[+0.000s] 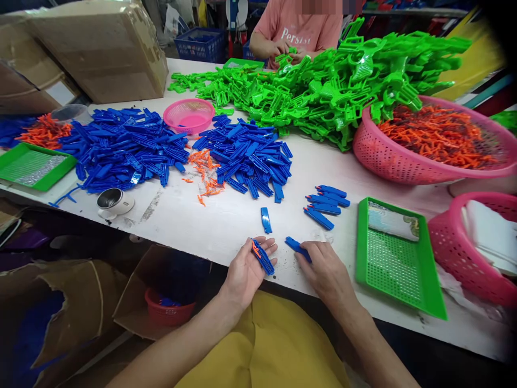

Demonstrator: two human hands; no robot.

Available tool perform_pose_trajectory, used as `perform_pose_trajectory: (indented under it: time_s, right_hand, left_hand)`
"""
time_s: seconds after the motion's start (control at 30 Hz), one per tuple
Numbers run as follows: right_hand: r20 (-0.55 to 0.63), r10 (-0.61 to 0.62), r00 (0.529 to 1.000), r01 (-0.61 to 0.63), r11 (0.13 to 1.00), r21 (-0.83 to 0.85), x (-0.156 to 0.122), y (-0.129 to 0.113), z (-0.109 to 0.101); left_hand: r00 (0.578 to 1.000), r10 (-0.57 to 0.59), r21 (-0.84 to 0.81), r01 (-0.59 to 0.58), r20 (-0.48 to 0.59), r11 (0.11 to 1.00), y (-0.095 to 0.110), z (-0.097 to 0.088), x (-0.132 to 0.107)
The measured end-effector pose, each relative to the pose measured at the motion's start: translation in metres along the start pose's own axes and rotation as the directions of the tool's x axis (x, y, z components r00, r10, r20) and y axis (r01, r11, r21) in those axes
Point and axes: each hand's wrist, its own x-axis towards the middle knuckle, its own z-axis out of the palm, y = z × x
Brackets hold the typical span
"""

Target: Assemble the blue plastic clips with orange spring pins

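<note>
Palm up at the table's front edge, my left hand [246, 272] holds a blue plastic half-shell [263, 260] with an orange piece [256, 248] set in its upper end. My right hand [325, 267] has its fingers closed on another blue plastic piece [297, 247], low at the table top. A single blue piece [265, 220] lies just beyond my left fingertips. Farther right, several blue pieces with orange tips [325, 205] lie side by side. Small orange parts and springs [205, 172] are scattered in front of the blue heaps.
Two blue heaps [129, 145] [254, 156] cover the left and middle. Behind them rises a pile of green toy-gun frames [307, 91]. At right stand a green tray [398, 264] and a pink basket [404, 161] of orange parts. A mug [117, 203] stands left. Opposite, a person [297, 32] handles green pieces.
</note>
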Motion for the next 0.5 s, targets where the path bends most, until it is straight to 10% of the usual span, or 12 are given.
perform_pose_trajectory:
  time_s: [0.5]
  right_hand:
    - [0.007, 0.177, 0.984, -0.159, 0.867, 0.471, 0.007, -0.081, 0.006]
  left_hand:
    - [0.996, 0.053, -0.055, -0.049, 0.073, 0.997, -0.009, 0.0, 0.001]
